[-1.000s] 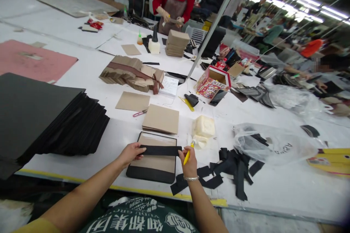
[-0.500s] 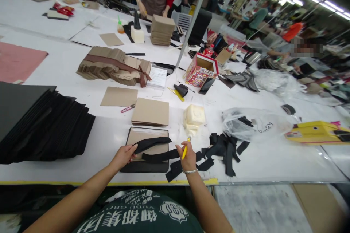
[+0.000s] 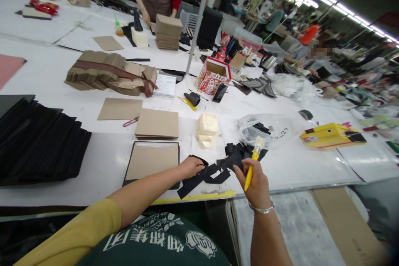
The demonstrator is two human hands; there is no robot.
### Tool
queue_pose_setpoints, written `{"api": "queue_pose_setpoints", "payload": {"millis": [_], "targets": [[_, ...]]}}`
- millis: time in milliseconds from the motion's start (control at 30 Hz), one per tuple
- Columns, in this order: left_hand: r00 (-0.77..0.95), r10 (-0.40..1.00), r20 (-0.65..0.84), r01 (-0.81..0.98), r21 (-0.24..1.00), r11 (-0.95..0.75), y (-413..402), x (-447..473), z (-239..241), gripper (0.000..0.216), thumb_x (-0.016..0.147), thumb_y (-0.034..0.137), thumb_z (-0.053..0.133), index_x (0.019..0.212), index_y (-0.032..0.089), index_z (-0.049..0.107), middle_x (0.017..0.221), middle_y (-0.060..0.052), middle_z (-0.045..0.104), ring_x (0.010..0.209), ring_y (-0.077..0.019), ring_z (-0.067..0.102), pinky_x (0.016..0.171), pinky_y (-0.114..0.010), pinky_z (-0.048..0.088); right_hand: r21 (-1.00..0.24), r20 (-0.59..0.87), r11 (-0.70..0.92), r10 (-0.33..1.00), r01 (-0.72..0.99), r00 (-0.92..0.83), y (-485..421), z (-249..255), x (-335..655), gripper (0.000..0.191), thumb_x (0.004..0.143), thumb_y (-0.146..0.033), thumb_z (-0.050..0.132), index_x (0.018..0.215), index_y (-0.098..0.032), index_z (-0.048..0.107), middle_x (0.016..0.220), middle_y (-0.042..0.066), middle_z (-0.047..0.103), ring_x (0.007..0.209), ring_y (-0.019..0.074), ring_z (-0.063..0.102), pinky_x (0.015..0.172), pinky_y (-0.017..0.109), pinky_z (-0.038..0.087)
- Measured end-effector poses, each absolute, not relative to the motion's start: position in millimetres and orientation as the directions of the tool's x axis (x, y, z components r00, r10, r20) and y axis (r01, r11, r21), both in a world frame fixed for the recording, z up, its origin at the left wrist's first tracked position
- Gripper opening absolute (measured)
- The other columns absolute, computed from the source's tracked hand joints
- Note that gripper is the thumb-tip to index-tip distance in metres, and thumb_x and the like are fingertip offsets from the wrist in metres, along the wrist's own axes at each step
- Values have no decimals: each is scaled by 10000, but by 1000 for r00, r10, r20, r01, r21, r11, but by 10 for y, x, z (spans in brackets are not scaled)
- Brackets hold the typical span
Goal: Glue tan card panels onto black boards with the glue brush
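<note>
My left hand (image 3: 190,167) reaches to the near edge of the pile of black fabric strips (image 3: 235,156), its fingers closed on a black strip (image 3: 199,159). In my right hand (image 3: 258,181) is a yellow-handled brush (image 3: 255,155), bristles pointing up and away, over the right side of the pile. A cream-coloured glue pot (image 3: 208,124) stands behind the strips. Left of my left hand lies a tan board on a black sheet (image 3: 152,161), partly covered by my forearm. Behind that board is a short stack of tan boards (image 3: 156,124).
A tall stack of black sheets (image 3: 43,145) rises at the left. Tied tan boards (image 3: 106,72), a red patterned box (image 3: 214,75), a clear plastic bag (image 3: 280,126) and a yellow box (image 3: 330,136) lie around. A metal pole (image 3: 196,29) stands beyond; a person in a red top works across the table.
Both hands have moved right, from the board to the strip pile. The strips that lay across the board are off it. The brush has moved away from the glue pot.
</note>
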State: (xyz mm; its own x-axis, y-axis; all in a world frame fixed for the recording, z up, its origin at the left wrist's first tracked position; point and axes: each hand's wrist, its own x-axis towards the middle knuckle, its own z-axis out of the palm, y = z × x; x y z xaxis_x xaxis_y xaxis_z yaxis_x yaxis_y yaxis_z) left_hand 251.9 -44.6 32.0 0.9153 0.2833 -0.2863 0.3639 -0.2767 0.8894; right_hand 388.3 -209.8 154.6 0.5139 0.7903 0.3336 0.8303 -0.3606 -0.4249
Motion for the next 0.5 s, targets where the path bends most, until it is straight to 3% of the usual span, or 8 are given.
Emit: {"api": "queue_pose_setpoints", "payload": {"millis": [67,133,233,333,433,500], "targets": [[876,327,-353,458,821,-342,-439,2603,340,321,718,406,520,835,136,649,827,-107,648,796,-228,588,712,-295,416,-472,307,-313,818,824,486,-2052,1600,3819,268,769,-328,561,970,-199,441,628,-51,416,509,92,448,515,207,403],[845,425,-326,473,825,-308,-419,2584,391,511,690,457,558,1076,121,577,1114,-160,574,1028,-286,514,838,-345,386,-532,249,-269,856,803,452,-1965,1597,3720,246,776,-311,551,963,-203,435,622,-53,410,500,90,438,506,206,400],[914,374,-156,210,971,-109,-398,2432,554,643,768,508,449,1293,146,376,1310,-130,430,1176,-243,403,935,-340,334,-624,149,-187,925,759,350,-1797,1541,3531,206,784,-279,534,946,-209,428,632,-51,416,511,89,441,518,207,405],[986,156,-65,54,996,71,-385,2196,717,553,738,487,519,1187,164,502,1150,-77,568,1056,-218,495,889,-311,373,-682,128,-93,961,726,243,-1619,1483,3368,176,782,-267,525,924,-215,433,671,-37,433,565,97,464,563,220,421],[971,68,-228,209,955,208,-315,1875,721,400,622,427,664,890,131,637,795,-34,637,759,-166,569,721,-270,429,-687,157,-72,957,723,244,-1440,1406,3299,173,784,-280,516,922,-214,437,687,-30,446,581,101,476,570,223,421],[932,130,-339,276,894,353,-213,1614,626,344,609,400,680,791,112,630,656,-12,591,621,-117,534,635,-244,423,-668,188,-98,937,738,294,-1313,1311,3293,174,787,-298,516,916,-211,439,683,-31,451,568,101,476,563,225,418]]}}
